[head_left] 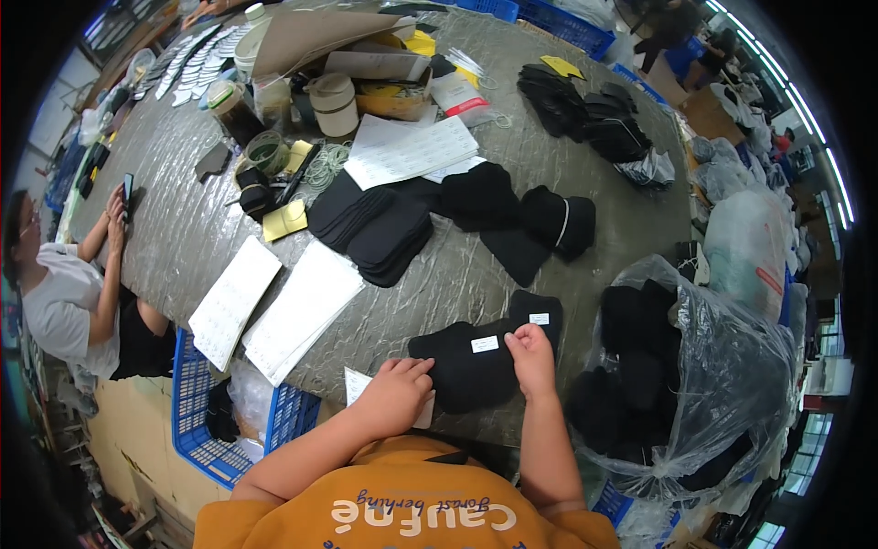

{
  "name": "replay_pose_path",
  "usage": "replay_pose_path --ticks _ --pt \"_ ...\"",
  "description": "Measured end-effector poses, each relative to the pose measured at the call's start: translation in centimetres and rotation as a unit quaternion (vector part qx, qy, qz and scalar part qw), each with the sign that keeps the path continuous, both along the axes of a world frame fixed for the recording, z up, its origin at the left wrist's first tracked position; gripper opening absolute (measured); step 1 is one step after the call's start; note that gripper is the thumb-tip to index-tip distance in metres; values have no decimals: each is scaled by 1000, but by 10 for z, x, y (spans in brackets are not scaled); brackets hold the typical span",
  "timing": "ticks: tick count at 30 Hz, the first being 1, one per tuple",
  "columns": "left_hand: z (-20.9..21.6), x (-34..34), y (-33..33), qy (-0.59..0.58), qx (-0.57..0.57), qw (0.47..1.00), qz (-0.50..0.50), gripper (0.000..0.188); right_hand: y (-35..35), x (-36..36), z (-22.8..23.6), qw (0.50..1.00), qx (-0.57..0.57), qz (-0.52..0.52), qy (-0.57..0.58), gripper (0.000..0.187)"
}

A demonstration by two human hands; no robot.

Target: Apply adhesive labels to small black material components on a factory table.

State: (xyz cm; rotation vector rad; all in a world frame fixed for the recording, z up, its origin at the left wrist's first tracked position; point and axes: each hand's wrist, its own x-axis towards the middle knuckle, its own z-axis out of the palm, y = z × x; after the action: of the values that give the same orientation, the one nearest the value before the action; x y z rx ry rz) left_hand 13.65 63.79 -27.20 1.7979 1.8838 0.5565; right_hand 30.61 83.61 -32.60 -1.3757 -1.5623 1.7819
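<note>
From the head cam, the right hand had its fingertips pinched narrow on the top edge of a black fabric piece lying flat at the near edge of the grey table, just by a small white label stuck on it. The left hand was curled over a white sticker sheet right beside that fabric, fingers bent in; more black pieces sat stacked mid-table, and a clear bag of black stuff was off to the right

Grey table, black socks, label sheets
</note>
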Motion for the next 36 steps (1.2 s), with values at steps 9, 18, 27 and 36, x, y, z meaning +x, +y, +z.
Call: replay_pose_path --ticks 9,18,27,36 --pt "36 -6 14 -33 -47 998 -15 13 -6 -10 26 991 -103 9 88 15" --pt "-6 11 11 30 47 997 -50 19 -47 -24 20 938 311 100 -118 20" --pt "-9 14 11 73 27 994 -72 20 -57 -32 28 938 250 122 -207 13" --pt "-10 17 11 92 17 993 -71 19 -60 -31 16 953 257 99 -129 11"
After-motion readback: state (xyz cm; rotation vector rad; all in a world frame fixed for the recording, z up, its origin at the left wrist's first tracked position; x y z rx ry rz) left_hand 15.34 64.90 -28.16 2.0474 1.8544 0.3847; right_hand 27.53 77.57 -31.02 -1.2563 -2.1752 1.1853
